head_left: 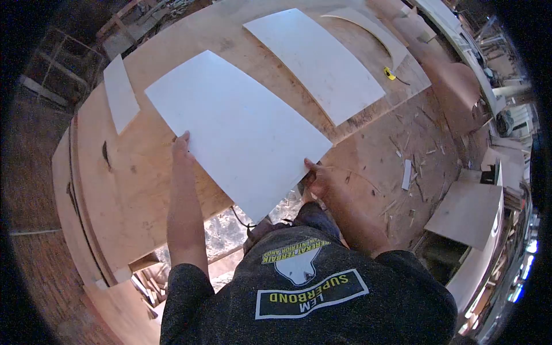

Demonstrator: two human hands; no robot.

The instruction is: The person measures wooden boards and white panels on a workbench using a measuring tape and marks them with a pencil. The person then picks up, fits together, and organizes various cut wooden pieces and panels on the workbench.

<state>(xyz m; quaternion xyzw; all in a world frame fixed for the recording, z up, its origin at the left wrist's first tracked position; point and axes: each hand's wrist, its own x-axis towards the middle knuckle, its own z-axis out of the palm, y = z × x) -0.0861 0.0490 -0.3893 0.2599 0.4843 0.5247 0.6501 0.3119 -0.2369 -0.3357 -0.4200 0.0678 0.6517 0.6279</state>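
A white rectangular panel (236,126) is held in front of my body, over the near edge of the wooden worktable (155,184). My left hand (181,148) grips its left edge, thumb on the upper face and fingers hidden beneath. On the near right corner, my right hand (315,177) is closed with the thumb on top and the other fingers underneath. Beyond it lies a second white panel (316,63), flat on the table. A narrow white strip (120,95) rests at the table's left side.
A yellow tape measure (389,73) lies right of the second panel, near a curved pale offcut (374,31). Wood scraps and a small white piece (406,175) litter the brown surface at right. A pale board (464,213) stands by the lower right.
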